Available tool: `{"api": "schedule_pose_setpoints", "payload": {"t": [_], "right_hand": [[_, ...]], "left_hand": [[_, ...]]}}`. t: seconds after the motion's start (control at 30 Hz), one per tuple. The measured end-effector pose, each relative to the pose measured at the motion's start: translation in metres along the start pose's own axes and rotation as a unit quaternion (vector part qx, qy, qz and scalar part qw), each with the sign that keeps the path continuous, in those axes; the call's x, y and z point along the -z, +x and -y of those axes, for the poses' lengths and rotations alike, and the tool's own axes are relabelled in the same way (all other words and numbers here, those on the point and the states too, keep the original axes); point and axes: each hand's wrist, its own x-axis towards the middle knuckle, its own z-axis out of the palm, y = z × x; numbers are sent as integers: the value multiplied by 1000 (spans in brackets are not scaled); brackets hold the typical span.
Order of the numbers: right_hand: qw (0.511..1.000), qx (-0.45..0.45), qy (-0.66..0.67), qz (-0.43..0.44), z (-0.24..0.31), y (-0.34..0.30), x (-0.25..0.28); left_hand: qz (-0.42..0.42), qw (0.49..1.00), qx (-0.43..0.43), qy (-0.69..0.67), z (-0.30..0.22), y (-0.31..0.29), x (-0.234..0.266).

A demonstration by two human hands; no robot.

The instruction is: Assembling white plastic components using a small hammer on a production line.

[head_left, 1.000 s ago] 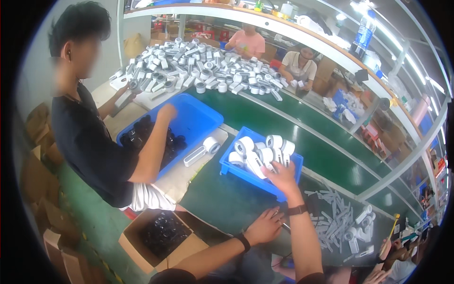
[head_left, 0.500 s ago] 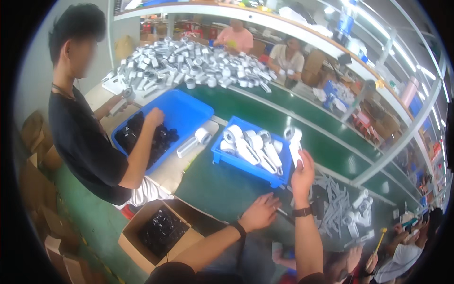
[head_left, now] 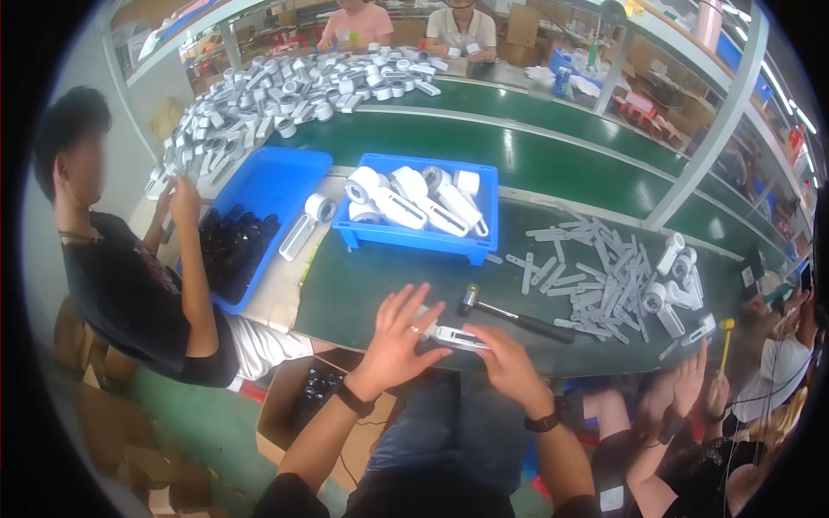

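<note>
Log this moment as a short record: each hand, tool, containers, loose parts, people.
Right hand: fingers on the right end of a slim white part
Left hand: at that part's left end, fingers stretched out; grip unclear
Tool: hammer lying on the green table, beyond the right hand
Containers: blue bin of ring-headed white parts; larger blue tray to its left, holding black parts
Loose parts: grey strips heaped right of the bin; white pieces right of those
People: co-worker at the left, beside the tray; others at the far side and right
</note>
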Motion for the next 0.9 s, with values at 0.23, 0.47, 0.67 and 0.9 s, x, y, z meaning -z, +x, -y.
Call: {"api": "schedule_pose_setpoints", "payload": {"t": [0.23,0.47,0.67,0.9], "right_hand": [[954,15,-260,-148,-13,-14,41],[920,-52,-356,-157,-37,-4,35],[933,-153,90,-314,-18,-42,75],[820,-190,328,-429,-87,-56,76]], "left_hand": [[50,997,32,-54,17,-7,-9],[41,996,43,-67,15,-4,-15],[47,998,-31,16,-12,50,0],[143,978,-152,-14,-30,178,-84]]}}
